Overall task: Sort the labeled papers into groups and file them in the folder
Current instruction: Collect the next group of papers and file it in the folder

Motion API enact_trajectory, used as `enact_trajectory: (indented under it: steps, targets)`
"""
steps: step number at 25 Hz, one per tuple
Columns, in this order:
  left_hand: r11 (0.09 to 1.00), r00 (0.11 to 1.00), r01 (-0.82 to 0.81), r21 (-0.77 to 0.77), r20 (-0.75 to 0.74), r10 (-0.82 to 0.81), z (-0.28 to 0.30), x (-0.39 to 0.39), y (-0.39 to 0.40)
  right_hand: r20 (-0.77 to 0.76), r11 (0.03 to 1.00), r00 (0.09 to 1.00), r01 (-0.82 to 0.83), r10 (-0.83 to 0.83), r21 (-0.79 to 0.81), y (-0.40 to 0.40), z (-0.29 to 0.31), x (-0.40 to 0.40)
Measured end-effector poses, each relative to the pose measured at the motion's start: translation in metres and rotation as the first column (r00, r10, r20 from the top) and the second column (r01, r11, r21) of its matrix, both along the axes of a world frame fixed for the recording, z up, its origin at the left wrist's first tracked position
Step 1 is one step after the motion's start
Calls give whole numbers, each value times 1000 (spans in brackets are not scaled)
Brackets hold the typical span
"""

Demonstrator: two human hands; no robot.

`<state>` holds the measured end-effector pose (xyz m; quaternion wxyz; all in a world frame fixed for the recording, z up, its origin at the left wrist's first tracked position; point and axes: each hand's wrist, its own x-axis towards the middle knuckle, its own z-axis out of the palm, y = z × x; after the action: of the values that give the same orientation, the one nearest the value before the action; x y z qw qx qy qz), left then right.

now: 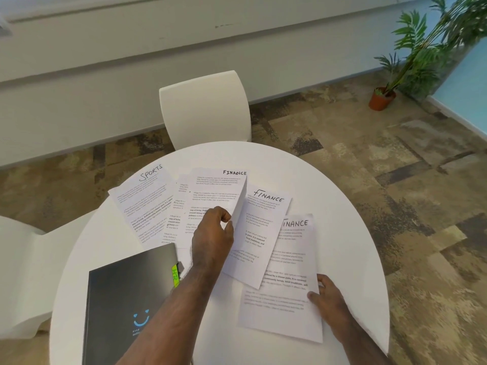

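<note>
the sorting step was in hand. the left hand pinched the right edge of the top finance sheet, curling it up off the fan of papers on the round white counter. the right hand gripped the edge of the nearest finance sheet between thumb and fingers. another finance sheet lay between them, a sports sheet lay far left. the dark folder, closed, lay near left with a green hr tab. next, probably, gather the finance sheets into one squared stack.
</note>
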<state>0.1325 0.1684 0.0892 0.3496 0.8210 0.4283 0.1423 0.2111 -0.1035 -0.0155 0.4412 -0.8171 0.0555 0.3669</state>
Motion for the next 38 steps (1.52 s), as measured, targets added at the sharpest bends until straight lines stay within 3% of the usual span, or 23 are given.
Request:
enact_trajectory:
  steps: [5,7,10,13,16,24,31,38]
  targets:
    - [984,984,167,69,-75,-162,-19,-4,-8,-71,986,992,112,-103,127,34,-7,-7]
    - [911,910,377,166,-247,-332,-34,-4,-12,-84,982,990,124,-113,143,40,-9,-5]
    - [810,757,568,142,-477,-447,-65,-4,-23,-144,976,980,159,-137,151,37,-14,-2]
    - [808,756,566,161,-491,-432,-85,0,-38,-257,957,955,205,-149,207,29,-21,-2]
    - [840,688,543,5,-576,-441,-94,7,-48,-348,932,927,241,-139,271,26,-23,-3]
    - [890,770,449,78,-539,-342,-105,21,-63,-400,918,913,226,-82,328,27,-23,-3]
    - [781,853,502,372,-360,-377,-89,20,-87,-391,917,915,238,-101,319,25,-12,1]
    - [751,756,643,150,-276,-593,-80,-12,-167,-546,880,828,350,-130,320,14,1,4]
